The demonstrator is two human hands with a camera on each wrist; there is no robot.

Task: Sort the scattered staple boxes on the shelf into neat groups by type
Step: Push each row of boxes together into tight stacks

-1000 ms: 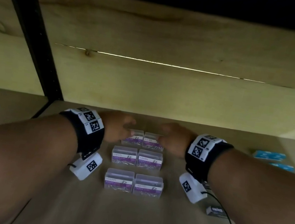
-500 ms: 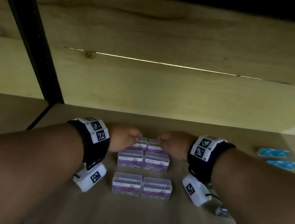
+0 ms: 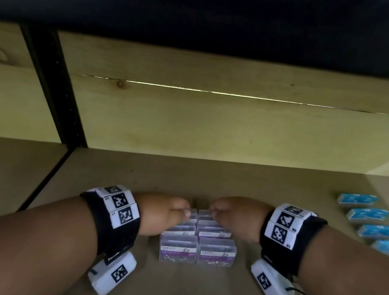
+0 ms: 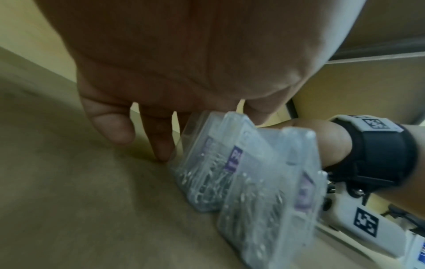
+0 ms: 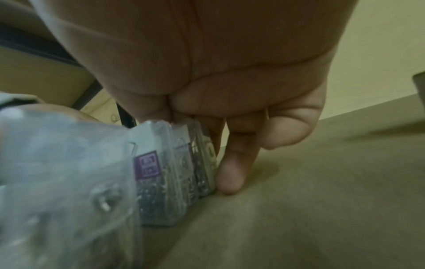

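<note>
Since a second ago I have drawn the far pair of clear boxes (image 3: 196, 216) toward me, so the gaps between the three rows have closed and the purple-labelled boxes now sit as one tight two-wide block at lower centre of the head view; the front pair (image 3: 197, 252) appears not to have shifted on the shelf (image 3: 208, 182). I read that as this type being nearly grouped, with only squaring-up left. My left hand (image 3: 162, 214) sits at the block's far left, fingers pointing down behind the last box, and the left wrist view shows a fingertip (image 4: 162, 151) reaching the shelf just beside the box; the thumb seems to lie on top. My right hand (image 3: 234, 218) mirrors it at the far right, with fingertips (image 5: 228, 174) down against the rear box's back face. Both grips are narrow: fingers fairly straight and pressing, hooked behind the boxes, not wrapped round them. Both forearms come in from the lower corners, wrists level and close to the shelf. The blue boxes (image 3: 368, 217) lie in their own column at the right edge, well apart from this block.
</note>
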